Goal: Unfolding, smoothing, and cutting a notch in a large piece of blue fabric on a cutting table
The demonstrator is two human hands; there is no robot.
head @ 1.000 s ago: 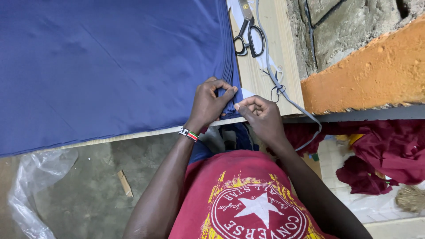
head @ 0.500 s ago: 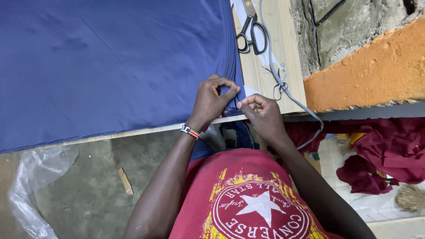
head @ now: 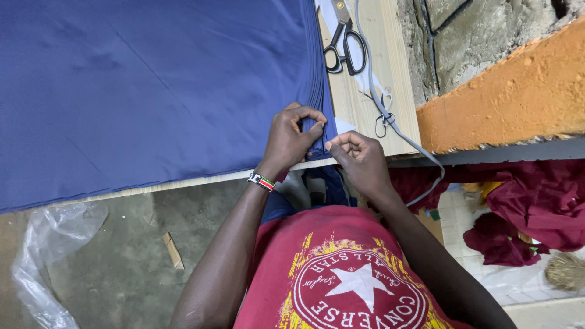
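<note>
A large stack of blue fabric (head: 152, 85) lies spread over a wooden table (head: 378, 79). My left hand (head: 291, 141) pinches the near right corner of the fabric layers at the table's front edge. My right hand (head: 359, 159) is beside it, fingertips closed on the same corner's edge. A striped bracelet (head: 261, 181) sits on my left wrist. The fabric's layered edge runs up the right side of the stack.
Black-handled scissors (head: 345, 45) lie on the bare wood at the upper right, with a grey strap (head: 390, 116) trailing off the table edge. An orange and grey wall (head: 512, 91) is at right. Maroon cloth (head: 542, 201) lies below it. Clear plastic sheet (head: 49, 256) on the concrete floor.
Both hands stay at the fabric corner with small finger shifts; the view has drifted slightly, scissors sitting a little higher in frame.
</note>
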